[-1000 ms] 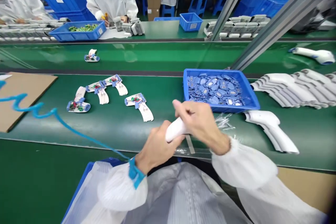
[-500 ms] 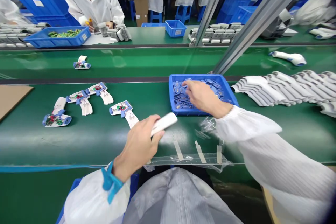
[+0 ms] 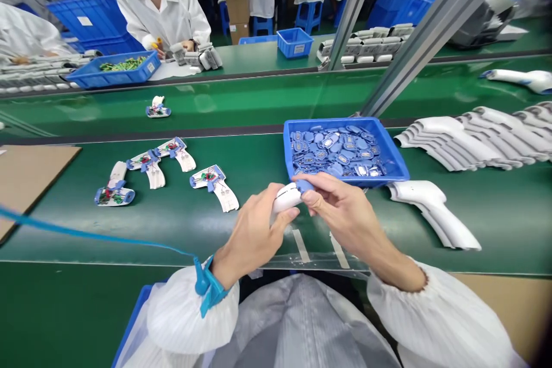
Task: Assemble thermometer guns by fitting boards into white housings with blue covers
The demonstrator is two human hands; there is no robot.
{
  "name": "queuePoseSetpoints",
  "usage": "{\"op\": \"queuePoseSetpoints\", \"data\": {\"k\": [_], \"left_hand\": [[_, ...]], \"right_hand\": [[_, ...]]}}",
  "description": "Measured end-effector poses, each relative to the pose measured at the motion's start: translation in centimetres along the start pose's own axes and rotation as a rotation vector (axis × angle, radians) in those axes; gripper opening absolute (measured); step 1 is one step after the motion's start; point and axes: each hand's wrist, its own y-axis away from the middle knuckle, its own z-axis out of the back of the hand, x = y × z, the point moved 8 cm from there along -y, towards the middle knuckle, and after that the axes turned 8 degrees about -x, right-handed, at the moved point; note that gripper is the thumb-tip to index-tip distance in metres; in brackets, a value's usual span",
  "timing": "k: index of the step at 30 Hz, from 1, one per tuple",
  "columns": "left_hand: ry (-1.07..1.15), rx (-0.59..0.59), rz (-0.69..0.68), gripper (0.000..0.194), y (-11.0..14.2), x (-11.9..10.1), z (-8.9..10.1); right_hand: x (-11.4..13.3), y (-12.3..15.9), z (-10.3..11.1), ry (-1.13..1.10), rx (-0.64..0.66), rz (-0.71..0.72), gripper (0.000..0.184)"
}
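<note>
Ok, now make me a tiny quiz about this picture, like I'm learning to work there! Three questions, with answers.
1. True or false: the right hand holds a blue piece at the end of the white part in the left hand.

2. Pick one. What lies in the near blue tray?
A) white shells
B) small blue pieces
C) green circuit boards

3. Count: how many white shells with wires showing lie on the near green work surface?

Key: 1. True. 2. B. 3. Four.
</note>
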Motion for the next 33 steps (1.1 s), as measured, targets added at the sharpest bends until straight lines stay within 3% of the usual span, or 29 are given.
{"op": "queuePoseSetpoints", "data": {"k": [3,9,14,16,19,22,24,27,29,33], "left_hand": [[-0.001,0.003,-0.010,0.024,0.0,0.0,0.1],[-0.044,0.008,-0.046,0.025,0.1,0.0,0.1],[-0.156,0.055,-0.191,0.031,0.0,-1.0,-0.2],[-0.200,0.011,-0.242,0.033,-0.1,-1.2,-0.2],[-0.289,-0.068,-0.310,0.033,-0.2,-1.2,-0.5],[-0.277,-0.048,-0.394,0.032,0.2,-1.6,-1.8],[-0.220,-0.139,-0.353,0.030,0.4,-1.3,-2.0],[-0.168,-0.417,-0.073,0.039,0.8,0.9,-1.5],[-0.174,-0.524,0.039,0.049,1.2,2.0,-1.8],[-0.263,-0.561,-0.123,0.049,0.2,0.9,-2.2]], "right_hand": [[1.3,0.3,0.1,0.177,-0.012,0.173,0.032],[2.2,0.7,0.4,0.402,-0.001,0.270,0.026],[2.7,1.0,-0.4,0.488,0.078,0.397,0.031],[2.5,1.3,-0.6,0.511,0.083,0.432,0.031],[2.1,1.9,0.0,0.549,0.019,0.468,0.028],[1.3,2.8,1.1,0.564,0.036,0.444,0.024],[0.7,3.6,1.9,0.576,0.079,0.409,0.021],[-0.1,4.8,2.7,0.593,0.097,0.360,0.017],[-0.5,5.7,2.7,0.600,0.096,0.351,0.015],[-0.8,7.4,2.5,0.607,-0.001,0.389,0.016]]}}
